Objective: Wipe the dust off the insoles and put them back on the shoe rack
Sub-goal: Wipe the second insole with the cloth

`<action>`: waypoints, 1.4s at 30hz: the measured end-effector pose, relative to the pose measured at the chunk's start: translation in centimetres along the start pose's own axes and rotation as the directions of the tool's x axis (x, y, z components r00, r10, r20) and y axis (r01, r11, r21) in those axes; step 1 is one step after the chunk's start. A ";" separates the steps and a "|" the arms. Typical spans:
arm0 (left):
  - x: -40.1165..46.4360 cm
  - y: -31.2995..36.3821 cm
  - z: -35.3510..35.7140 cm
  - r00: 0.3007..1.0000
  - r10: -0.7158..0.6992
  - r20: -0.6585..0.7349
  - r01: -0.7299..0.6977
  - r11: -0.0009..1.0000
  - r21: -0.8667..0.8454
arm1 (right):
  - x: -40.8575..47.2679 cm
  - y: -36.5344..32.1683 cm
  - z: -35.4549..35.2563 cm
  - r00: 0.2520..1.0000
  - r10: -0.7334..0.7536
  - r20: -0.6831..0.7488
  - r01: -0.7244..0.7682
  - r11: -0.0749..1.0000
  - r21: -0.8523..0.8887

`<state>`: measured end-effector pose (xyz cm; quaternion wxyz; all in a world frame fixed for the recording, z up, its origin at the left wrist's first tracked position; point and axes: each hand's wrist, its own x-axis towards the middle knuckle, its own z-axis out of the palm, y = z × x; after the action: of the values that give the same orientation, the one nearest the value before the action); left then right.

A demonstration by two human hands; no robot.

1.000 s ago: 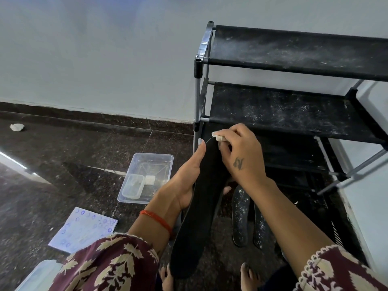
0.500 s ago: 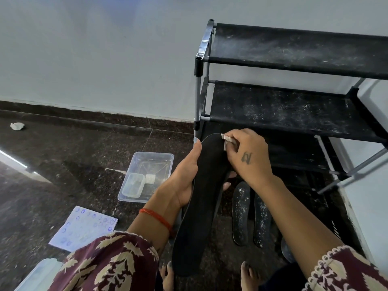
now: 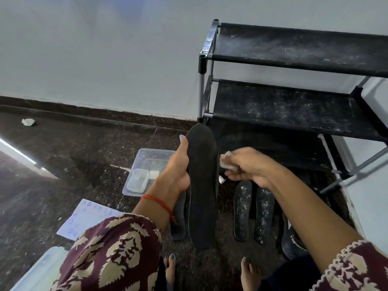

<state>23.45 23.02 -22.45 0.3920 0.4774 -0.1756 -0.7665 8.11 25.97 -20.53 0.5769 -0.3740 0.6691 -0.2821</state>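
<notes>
My left hand grips a long black insole by its left edge and holds it upright above the floor. My right hand pinches a small white wipe just off the insole's right edge. Two dusty black insoles lie side by side on the floor to the right. Another dark insole lies on the floor behind the held one. The black shoe rack, with dusty fabric shelves, stands at the right against the wall.
A clear plastic tub with a small lidded box and white pads sits on the dark stone floor at the left. A printed sheet and a plastic lid lie nearer me. A crumpled wipe lies far left. My bare toes are below.
My right hand with the wipe has slid from the insole's top tip down and off its right edge. The left hand keeps the insole upright.
</notes>
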 end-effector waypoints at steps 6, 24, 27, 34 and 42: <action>0.9 -1.2 -0.7 0.998 -0.002 -0.064 0.005 0.999 0.049 | 2.4 2.2 1.7 1.000 -0.007 -0.009 0.006 0.998 -0.064; 16.8 -12.5 -11.7 0.878 0.100 -0.468 0.124 0.897 0.424 | 19.5 16.5 6.7 0.950 0.301 -0.080 -0.299 0.953 0.044; 19.6 -14.2 -13.6 0.849 0.157 -0.505 0.158 0.836 0.525 | 22.5 19.3 7.6 0.946 0.309 -0.095 -0.307 0.951 0.034; 24.6 -17.0 -16.4 0.787 0.209 -0.581 0.270 0.730 0.628 | 27.3 23.4 9.5 0.944 0.297 -0.147 -0.305 0.952 -0.033; 26.7 -17.2 -15.4 0.782 0.249 -0.571 0.320 0.627 0.711 | 30.0 25.2 9.6 0.937 0.316 -0.151 -0.319 0.948 0.007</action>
<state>23.08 14.92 -56.83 0.1648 0.8262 -0.3390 -0.4187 11.50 15.81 -59.42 0.5595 -0.2441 0.7646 -0.2068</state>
